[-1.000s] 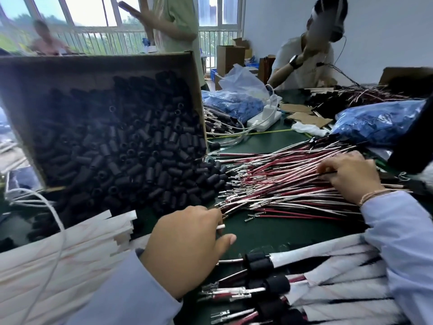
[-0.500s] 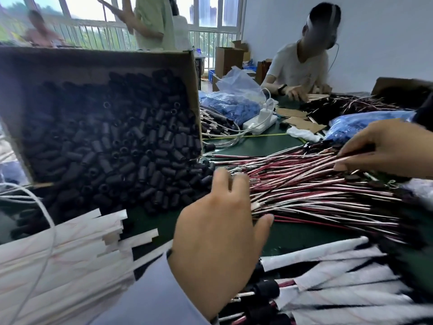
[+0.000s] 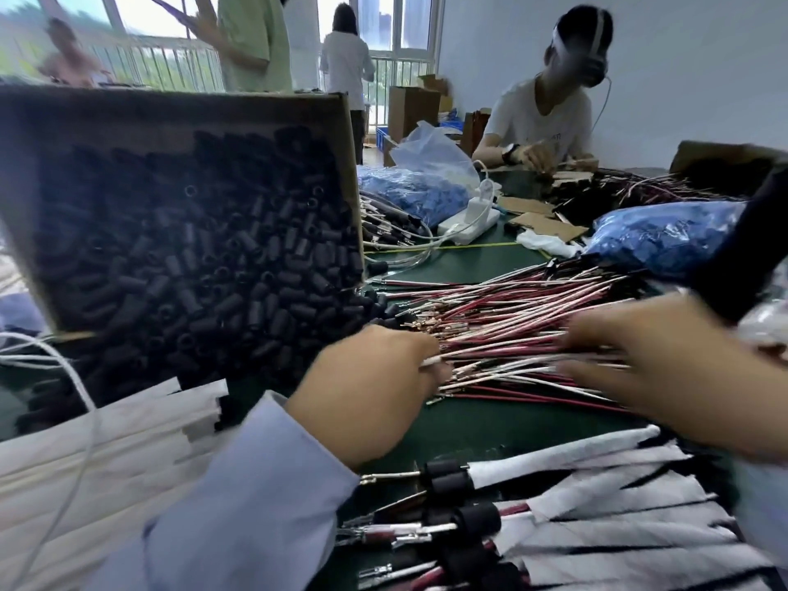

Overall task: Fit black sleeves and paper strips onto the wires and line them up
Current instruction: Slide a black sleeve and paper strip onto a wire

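**A:** Starting at the far left, what have we got?

**B:** A stack of long white paper strips [image 3: 106, 454] lying flat at the near left edge, with a thin white cable [image 3: 81, 390] looping over it. Just behind, a brown cardboard box [image 3: 170, 113] is tipped up toward the camera. It's packed with short black tubular sleeves [image 3: 204, 270], and some spill from its low edge onto the dark green surface [image 3: 490, 428].

**A:** And the left hand [image 3: 366, 394]?

**B:** It comes out of a pale blue cuff, just right of the strips, with the fingers curled in. It's pinching a thin white wire [image 3: 430, 361], and the end pokes out between thumb and finger, right at the near-left edge of the pile.

**A:** The pile itself?

**B:** That's a loose heap of red and white wires [image 3: 511, 322] with metal terminals, lying across the middle of the surface. The terminal ends point toward the box. In front of it, along the bottom edge, finished wires [image 3: 597, 539] lie side by side in a row. Each has a black sleeve near its terminal and white paper wrapped just to the right of that.

**A:** Right hand [image 3: 673, 373]?

**B:** Blurred. It's down on the right half of the heap, fingers reaching left among the wires, but I can't tell whether it grips any. Beyond it a blue plastic bag [image 3: 665, 236] sits at the far right. Across the surface a person in a white T-shirt [image 3: 541, 117] sits with both hands down on it.
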The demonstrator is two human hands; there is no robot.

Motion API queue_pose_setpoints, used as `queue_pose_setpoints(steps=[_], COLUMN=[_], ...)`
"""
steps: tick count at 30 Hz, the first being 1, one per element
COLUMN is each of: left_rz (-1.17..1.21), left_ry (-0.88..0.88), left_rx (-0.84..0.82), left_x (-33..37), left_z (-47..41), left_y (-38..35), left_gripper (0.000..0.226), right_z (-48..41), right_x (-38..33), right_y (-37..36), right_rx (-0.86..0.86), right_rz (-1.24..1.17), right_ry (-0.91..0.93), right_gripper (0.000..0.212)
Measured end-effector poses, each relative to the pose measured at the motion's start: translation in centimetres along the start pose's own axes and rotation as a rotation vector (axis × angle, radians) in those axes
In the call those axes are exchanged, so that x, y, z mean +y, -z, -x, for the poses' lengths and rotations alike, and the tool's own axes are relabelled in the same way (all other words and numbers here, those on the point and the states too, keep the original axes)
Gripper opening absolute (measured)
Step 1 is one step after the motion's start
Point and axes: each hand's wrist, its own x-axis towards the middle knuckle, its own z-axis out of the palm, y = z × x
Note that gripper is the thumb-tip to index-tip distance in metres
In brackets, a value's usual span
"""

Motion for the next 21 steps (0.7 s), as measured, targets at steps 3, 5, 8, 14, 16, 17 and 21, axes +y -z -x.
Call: queue_pose_setpoints(steps=[3,5,8,14,16,17,21], left_rz=[0.307,0.544,0.912,0.897,0.877,0.852,0.622], left_ry=[-0.099,-0.01,0.127,-0.054,-0.079,-0.104,-0.285], left_rx=[0.172,0.312,0.281,0.187,0.228,0.251,0.308], left_x=[0.2,-1.1,-3.0,-3.1,-2.8,-2.6,-1.8], left_z=[-0.9,-1.5,-1.8,-1.3,-1.2,-1.1,-0.4], left_y=[-1.2,-1.1,-2.0,-3.3,-2.5,-2.0,-0.2], left_gripper=[0.018,0.013,0.023,0.035,0.038,0.041,0.046], right_z=[-2.4,-3.1,-3.9,-3.4,-3.0,-2.8,-1.9], right_x=[-7.0,-6.5,-5.0,-4.8,-4.7,-4.8,-5.7], right_y=[-2.2,-2.4,-2.9,-4.0,-3.2,-3.0,-2.0], right_rx=[0.06,0.316,0.453,0.436,0.469,0.483,0.507], right_rz=[-0.433,-0.421,-0.448,-0.812,-0.872,-0.877,-0.91], right_ry=[0.159,0.048,-0.019,-0.004,0.02,0.042,0.11], right_gripper=[0.025,0.03,0.025,0.01,0.006,0.007,0.012])
